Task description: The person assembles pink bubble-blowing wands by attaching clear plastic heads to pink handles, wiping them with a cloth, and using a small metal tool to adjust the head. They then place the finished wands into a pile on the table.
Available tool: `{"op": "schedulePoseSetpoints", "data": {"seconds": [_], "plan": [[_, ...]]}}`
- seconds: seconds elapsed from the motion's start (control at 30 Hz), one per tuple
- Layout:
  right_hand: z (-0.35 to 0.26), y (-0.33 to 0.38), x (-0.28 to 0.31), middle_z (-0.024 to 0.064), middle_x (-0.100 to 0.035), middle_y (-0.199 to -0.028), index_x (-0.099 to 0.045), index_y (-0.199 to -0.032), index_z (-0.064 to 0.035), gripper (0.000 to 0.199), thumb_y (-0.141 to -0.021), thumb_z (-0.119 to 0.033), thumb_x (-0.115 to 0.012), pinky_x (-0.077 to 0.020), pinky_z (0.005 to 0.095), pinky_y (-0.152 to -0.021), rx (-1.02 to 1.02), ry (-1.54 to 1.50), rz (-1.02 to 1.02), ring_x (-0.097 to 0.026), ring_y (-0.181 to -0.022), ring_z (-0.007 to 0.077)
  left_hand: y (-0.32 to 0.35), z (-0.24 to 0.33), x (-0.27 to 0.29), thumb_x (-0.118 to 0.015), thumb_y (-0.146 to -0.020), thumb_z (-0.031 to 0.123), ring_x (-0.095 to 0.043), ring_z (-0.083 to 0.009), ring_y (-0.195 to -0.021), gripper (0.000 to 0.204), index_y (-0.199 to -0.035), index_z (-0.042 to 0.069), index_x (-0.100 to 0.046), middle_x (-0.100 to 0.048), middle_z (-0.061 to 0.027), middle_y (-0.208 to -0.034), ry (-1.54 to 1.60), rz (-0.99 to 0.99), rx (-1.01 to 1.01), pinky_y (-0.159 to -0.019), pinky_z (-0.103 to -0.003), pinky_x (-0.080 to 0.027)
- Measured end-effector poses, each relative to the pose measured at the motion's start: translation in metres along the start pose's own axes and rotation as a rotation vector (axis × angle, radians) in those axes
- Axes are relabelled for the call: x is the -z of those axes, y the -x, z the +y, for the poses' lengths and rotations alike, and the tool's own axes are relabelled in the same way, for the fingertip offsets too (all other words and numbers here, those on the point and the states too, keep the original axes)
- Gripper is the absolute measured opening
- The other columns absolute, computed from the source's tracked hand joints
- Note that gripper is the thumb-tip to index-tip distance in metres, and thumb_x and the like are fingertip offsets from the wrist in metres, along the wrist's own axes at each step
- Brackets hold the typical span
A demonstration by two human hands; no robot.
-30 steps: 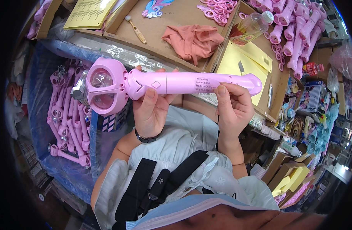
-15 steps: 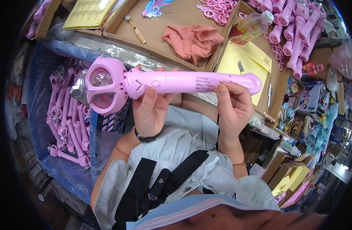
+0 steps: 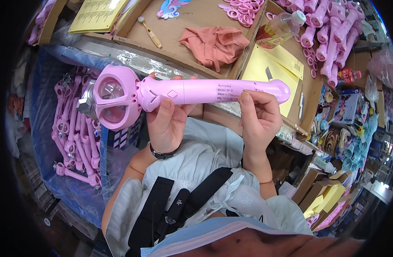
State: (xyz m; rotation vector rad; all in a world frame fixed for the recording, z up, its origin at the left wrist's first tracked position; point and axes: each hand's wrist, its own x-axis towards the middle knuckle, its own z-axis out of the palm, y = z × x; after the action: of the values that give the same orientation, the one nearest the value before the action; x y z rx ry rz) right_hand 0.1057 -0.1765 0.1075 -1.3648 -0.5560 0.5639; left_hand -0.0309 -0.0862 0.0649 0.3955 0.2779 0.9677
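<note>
A pink toy wand (image 3: 196,91) lies level across the front of me, its round caged head with clear windows at the left. My left hand (image 3: 167,128) is wrapped round it from below, just right of the head, thumb in front and fingers behind. A clear label (image 3: 225,92) with dark print sits on the handle. At the label's right end my right hand (image 3: 263,118) is closed in a pinch, thumb and forefinger against the handle. A faceted silver piece (image 3: 86,103) caps the wand's head.
At the left, a blue lined crate (image 3: 46,141) holds several pink wands. Ahead are cardboard trays with an orange cloth (image 3: 215,45), a small brush (image 3: 150,33), pink rings (image 3: 243,12), yellow sheets (image 3: 258,70), a knife and a bottle (image 3: 280,30). Pink handles (image 3: 333,34) pile up at far right.
The wand and both hands have shifted very slightly left. The right hand's pinch stays at the label's right end, and the left hand keeps its hold.
</note>
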Motion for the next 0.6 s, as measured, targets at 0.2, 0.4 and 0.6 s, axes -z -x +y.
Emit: {"op": "schedulePoseSetpoints", "data": {"seconds": [0.2, 0.4, 0.6], "plan": [[0.0024, -0.0015, -0.0010, 0.0027, -0.062, -0.084, -0.058, -0.093, 0.0015, 0.009, -0.086, -0.001, -0.063, -0.0416, 0.0143, -0.057, 0.005, 0.009, 0.011, -0.055, -0.067, 0.0016, -0.0001, -0.0006, -0.0001, -0.054, -0.092, 0.009, -0.036, -0.0400, -0.129, 0.061, -0.141, 0.024, -0.020, -0.043, -0.0120, -0.134, 0.000, -0.007, -0.007, -0.106, -0.055, -0.032], [0.0038, -0.0015, -0.0022, 0.0022, -0.062, -0.083, -0.058, -0.093, 0.0011, 0.010, -0.085, -0.001, -0.064, -0.0407, 0.0142, -0.056, -0.007, 0.025, 0.021, -0.054, -0.065, 0.0013, -0.0001, -0.0014, 0.0007, -0.053, -0.092, 0.008, -0.034, -0.0415, -0.130, 0.063, -0.141, 0.022, -0.017, -0.041, -0.0129, -0.135, -0.039, -0.028, -0.041, -0.106, -0.055, -0.032], [0.0092, -0.0023, -0.0035, 0.0017, -0.062, -0.081, -0.058, -0.093, 0.0011, 0.010, -0.085, -0.002, -0.064, -0.0395, 0.0143, -0.054, 0.034, 0.074, 0.022, -0.053, -0.064, 0.0009, 0.0022, -0.0028, 0.0008, -0.054, -0.091, 0.008, -0.035, -0.0436, -0.129, 0.068, -0.142, 0.021, -0.011, -0.040, -0.0144, -0.136, -0.092, -0.025, -0.088, -0.106, -0.056, -0.032]]}}
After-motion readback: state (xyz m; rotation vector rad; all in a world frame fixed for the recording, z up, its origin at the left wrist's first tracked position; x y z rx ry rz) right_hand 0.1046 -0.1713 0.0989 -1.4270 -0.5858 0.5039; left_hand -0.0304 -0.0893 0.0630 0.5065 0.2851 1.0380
